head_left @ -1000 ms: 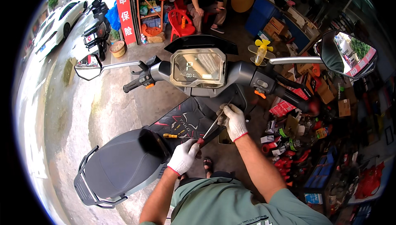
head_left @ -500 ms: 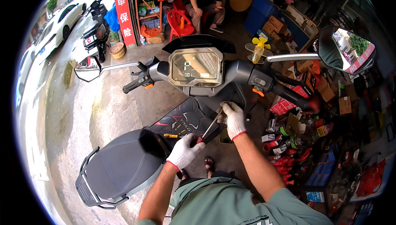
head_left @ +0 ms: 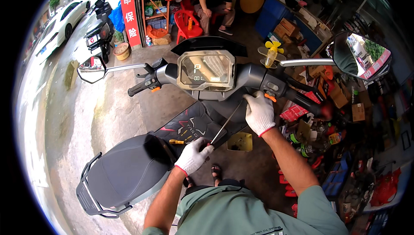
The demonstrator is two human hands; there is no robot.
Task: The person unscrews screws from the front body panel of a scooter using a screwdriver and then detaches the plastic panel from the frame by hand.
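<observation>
My gloved left hand (head_left: pixel 194 155) is closed on the red handle of a long screwdriver (head_left: pixel 225 123), whose metal shaft runs up and right to the dark front panel (head_left: pixel 215 108) below the scooter's display (head_left: pixel 206 69). Up at the shaft's far end, my gloved right hand (head_left: pixel 259 112) rests against that panel beside the right handlebar, its fingers bent; what they hold, if anything, is hidden. A yellow-handled tool (head_left: pixel 177 142) lies on the patterned footboard (head_left: pixel 192 125), next to the grey seat (head_left: pixel 125 170).
A yellow tray (head_left: pixel 239 142) sits on the floor beyond the footboard. Piled parts and boxes (head_left: pixel 336 140) crowd the right side. A seated person (head_left: pixel 215 8) is at the back near a red chair (head_left: pixel 187 28). Another scooter (head_left: pixel 99 36) and a white car stand at left.
My right hand has moved right and up from the screwdriver's shaft to the panel by the handlebar, uncovering more shaft and the tray. My left hand stays on the handle.
</observation>
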